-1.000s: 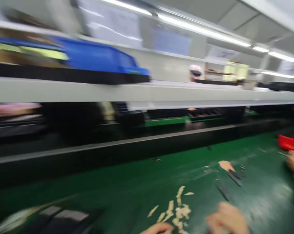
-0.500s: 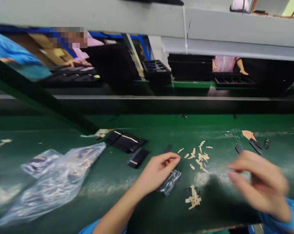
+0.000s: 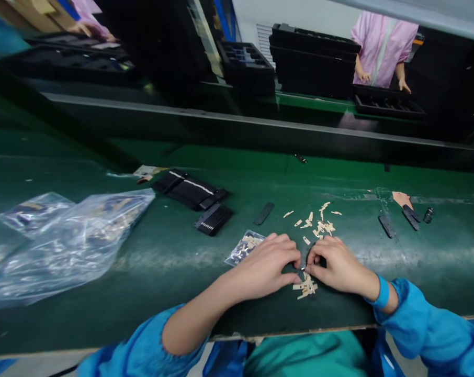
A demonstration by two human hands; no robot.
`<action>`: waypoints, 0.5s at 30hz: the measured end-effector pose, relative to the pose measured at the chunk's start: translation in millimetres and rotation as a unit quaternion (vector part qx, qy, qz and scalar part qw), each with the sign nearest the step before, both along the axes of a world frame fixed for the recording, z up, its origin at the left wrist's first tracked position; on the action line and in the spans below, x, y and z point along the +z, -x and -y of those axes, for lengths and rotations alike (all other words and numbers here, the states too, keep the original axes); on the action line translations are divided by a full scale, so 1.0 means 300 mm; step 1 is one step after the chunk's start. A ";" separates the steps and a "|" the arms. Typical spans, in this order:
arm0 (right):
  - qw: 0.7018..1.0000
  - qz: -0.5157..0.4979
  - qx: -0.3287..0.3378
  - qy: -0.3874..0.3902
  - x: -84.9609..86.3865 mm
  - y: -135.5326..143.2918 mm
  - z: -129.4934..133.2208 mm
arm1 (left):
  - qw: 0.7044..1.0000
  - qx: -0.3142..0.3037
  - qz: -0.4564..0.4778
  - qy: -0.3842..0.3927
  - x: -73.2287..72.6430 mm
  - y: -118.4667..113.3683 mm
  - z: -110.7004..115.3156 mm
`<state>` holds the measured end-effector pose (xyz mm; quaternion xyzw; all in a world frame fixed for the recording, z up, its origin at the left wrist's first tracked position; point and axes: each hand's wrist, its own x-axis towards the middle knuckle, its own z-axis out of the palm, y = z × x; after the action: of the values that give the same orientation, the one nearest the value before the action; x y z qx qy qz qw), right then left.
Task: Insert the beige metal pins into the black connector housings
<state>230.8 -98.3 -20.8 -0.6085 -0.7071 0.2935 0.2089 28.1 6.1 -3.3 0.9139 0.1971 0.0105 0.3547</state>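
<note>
My left hand (image 3: 266,266) rests low over the green table, fingers curled and the thumb a little apart from them; nothing shows clearly between them. Facing it closely, my right hand (image 3: 336,264) is closed in a pinch. A tiny shiny bit (image 3: 303,269) shows at its fingertips, too small to name. Just below both hands lies a small pile of thin beige strips (image 3: 306,288). More beige strips (image 3: 324,228) are scattered beyond my right hand. Partly under my left hand is a small clear bag (image 3: 239,252) with beige pieces in it.
Farther left lie black slotted parts (image 3: 213,219), a black bundle (image 3: 190,191) and large clear plastic bags (image 3: 88,235). Dark flat strips (image 3: 263,213) lie on the green table (image 3: 174,293). Across a rail (image 3: 237,119), a person in pink (image 3: 384,50) stands at a black tray (image 3: 390,102).
My right hand has come left and inward, close to my left hand beside the beige pile. The small bag shows more fully now. The view has tilted down.
</note>
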 end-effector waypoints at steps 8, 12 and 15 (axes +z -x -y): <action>0.982 -0.171 -0.077 -0.020 0.033 -0.032 -0.001 | 0.997 0.023 0.061 0.044 0.030 -0.006 0.009; 0.966 -0.219 -0.137 -0.036 0.005 -0.020 0.004 | 0.994 0.024 0.092 0.050 0.038 -0.028 0.011; 0.962 -0.238 -0.136 -0.026 -0.012 -0.029 -0.032 | 0.993 0.036 0.105 0.031 0.043 -0.036 -0.030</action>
<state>239.5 -88.8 -24.5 -0.6057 -0.5555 0.3797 0.4247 39.0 15.2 9.5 0.8887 0.1917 0.1135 0.4007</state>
